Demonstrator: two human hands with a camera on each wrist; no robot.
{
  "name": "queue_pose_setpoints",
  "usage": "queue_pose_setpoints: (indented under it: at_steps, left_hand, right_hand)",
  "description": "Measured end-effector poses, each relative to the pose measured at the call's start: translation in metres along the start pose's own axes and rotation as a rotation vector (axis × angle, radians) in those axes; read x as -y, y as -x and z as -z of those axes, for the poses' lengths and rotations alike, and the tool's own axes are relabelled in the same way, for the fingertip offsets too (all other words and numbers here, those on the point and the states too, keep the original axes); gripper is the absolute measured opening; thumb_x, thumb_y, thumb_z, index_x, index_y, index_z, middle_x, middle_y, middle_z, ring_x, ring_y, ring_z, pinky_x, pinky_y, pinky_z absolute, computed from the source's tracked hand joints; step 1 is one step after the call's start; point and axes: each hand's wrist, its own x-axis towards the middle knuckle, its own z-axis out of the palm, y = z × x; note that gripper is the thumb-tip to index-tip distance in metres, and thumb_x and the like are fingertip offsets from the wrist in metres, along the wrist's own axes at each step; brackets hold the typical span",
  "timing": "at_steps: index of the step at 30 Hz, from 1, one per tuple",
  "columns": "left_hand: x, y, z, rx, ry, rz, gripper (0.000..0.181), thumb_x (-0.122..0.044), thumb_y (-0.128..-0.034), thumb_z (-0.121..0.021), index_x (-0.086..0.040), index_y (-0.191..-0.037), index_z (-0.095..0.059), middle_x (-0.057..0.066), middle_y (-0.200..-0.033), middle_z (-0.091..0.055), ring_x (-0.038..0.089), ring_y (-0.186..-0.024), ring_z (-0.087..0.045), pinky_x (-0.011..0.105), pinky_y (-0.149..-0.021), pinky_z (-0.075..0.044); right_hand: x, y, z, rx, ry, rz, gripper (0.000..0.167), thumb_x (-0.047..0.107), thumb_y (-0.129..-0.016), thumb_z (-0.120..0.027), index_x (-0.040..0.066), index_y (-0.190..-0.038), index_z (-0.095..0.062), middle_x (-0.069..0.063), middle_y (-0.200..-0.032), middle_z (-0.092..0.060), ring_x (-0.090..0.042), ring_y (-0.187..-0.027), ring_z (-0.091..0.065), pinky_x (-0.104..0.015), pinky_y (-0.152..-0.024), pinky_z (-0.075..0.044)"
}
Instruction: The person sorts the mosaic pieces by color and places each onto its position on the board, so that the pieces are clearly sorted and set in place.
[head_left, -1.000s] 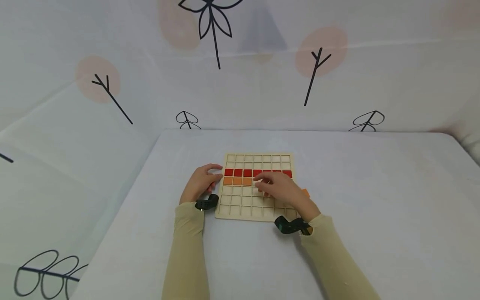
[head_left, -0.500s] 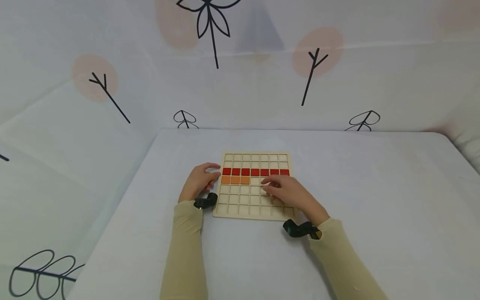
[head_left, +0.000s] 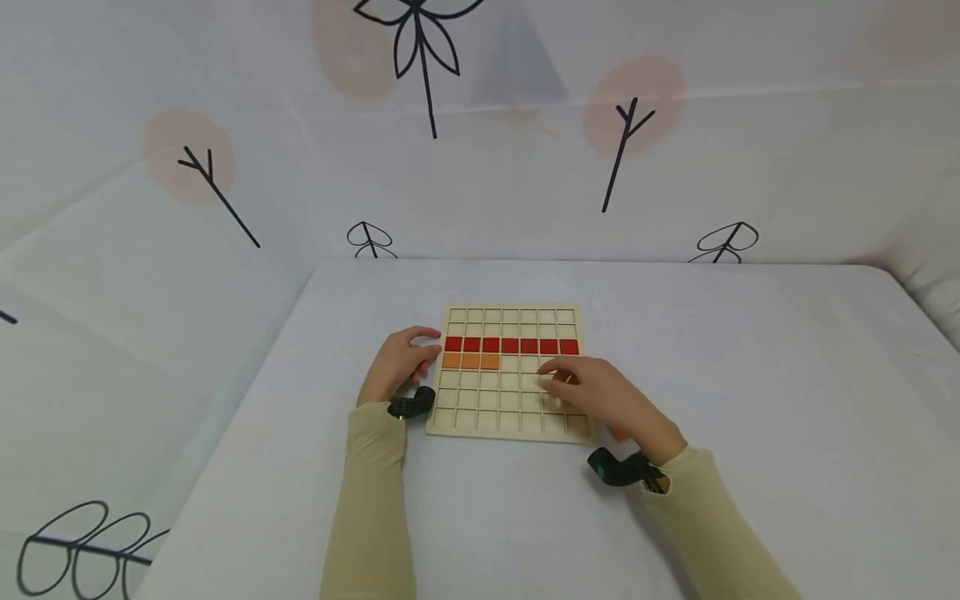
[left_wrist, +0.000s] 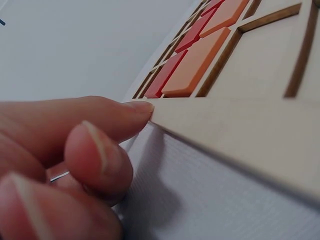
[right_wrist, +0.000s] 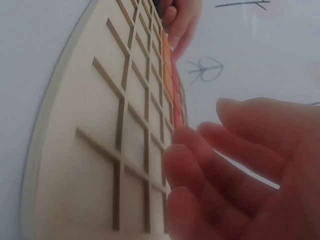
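Observation:
A pale wooden grid board lies on the white table. One full row of its cells holds red tiles. Just below that row, orange tiles fill three cells from the left. My left hand is at the board's left edge; in the left wrist view a straight fingertip touches the board's corner area. Over the right part of the board, my right hand hovers with loosely bent fingers. Thumb and fingers stand apart in the right wrist view, and nothing shows between them.
Right of the board, partly under my right wrist, lies a loose orange piece. Black wrist cameras sit on both wrists. A patterned cloth hangs behind the table.
My right hand has moved right and toward me, away from the orange row, uncovering the red tiles and cells beneath it. The left hand has stayed at the board's edge.

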Motion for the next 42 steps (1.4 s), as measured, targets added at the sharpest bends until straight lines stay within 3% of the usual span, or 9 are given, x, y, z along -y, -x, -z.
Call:
queue_pose_setpoints:
  at_steps: [7,14,20,28,38,42]
  left_hand:
    - [0.001,0.0,0.001,-0.003,-0.006,-0.007,0.027,-0.031,-0.0834,-0.061,-0.025,-0.109,-0.058,0.006,-0.059,-0.052,0.015,-0.043,-0.043,0.025,-0.043,-0.04]
    - [0.002,0.0,0.001,0.008,-0.005,-0.028,0.028,-0.031,-0.0836,-0.061,-0.025,-0.111,-0.058,0.006,-0.059,-0.052,0.014,-0.042,-0.042,0.026,-0.043,-0.041]
    - [0.005,0.0,0.0,0.006,-0.019,-0.012,0.028,-0.032,-0.0833,-0.061,-0.026,-0.11,-0.058,0.005,-0.059,-0.052,0.015,-0.042,-0.043,0.026,-0.042,-0.04]
    - [0.001,0.003,0.001,-0.005,-0.007,-0.012,0.027,-0.03,-0.0834,-0.062,-0.027,-0.11,-0.058,0.007,-0.058,-0.052,0.015,-0.043,-0.043,0.026,-0.043,-0.041]
    - [-0.001,0.005,0.002,0.002,-0.001,-0.006,0.028,-0.028,-0.0844,-0.061,-0.025,-0.112,-0.058,0.006,-0.059,-0.052,0.015,-0.044,-0.044,0.025,-0.043,-0.041]
    - [0.0,0.004,0.002,-0.001,-0.005,-0.006,0.028,-0.029,-0.0843,-0.061,-0.025,-0.111,-0.057,0.006,-0.058,-0.051,0.015,-0.043,-0.044,0.025,-0.043,-0.041]
  right_hand:
    - [-0.014,0.007,0.003,-0.022,0.012,-0.021,0.028,0.029,-0.088,-0.056,0.016,-0.113,-0.059,0.003,-0.088,-0.058,-0.014,-0.078,-0.052,-0.03,-0.067,-0.043]
    - [-0.028,0.017,0.008,-0.016,-0.104,-0.068,0.029,0.032,-0.088,-0.056,0.018,-0.113,-0.058,-0.002,-0.082,-0.058,-0.017,-0.07,-0.054,-0.031,-0.062,-0.045]
    - [-0.037,0.026,0.015,-0.022,-0.1,-0.097,0.029,0.034,-0.088,-0.055,0.018,-0.111,-0.059,-0.002,-0.092,-0.058,-0.018,-0.078,-0.052,-0.03,-0.064,-0.044]
    - [-0.051,0.026,0.018,0.005,-0.195,-0.097,0.03,0.035,-0.088,-0.055,0.015,-0.11,-0.059,-0.005,-0.076,-0.056,-0.021,-0.07,-0.052,-0.033,-0.06,-0.042]
    - [-0.063,0.03,0.023,0.039,-0.171,-0.108,0.032,0.037,-0.086,-0.057,0.014,-0.107,-0.061,-0.003,-0.093,-0.059,-0.018,-0.073,-0.055,-0.033,-0.067,-0.044]
    - [-0.067,0.033,0.026,0.04,-0.147,-0.114,0.031,0.039,-0.085,-0.058,0.015,-0.104,-0.062,-0.002,-0.09,-0.059,-0.018,-0.073,-0.054,-0.032,-0.066,-0.043]
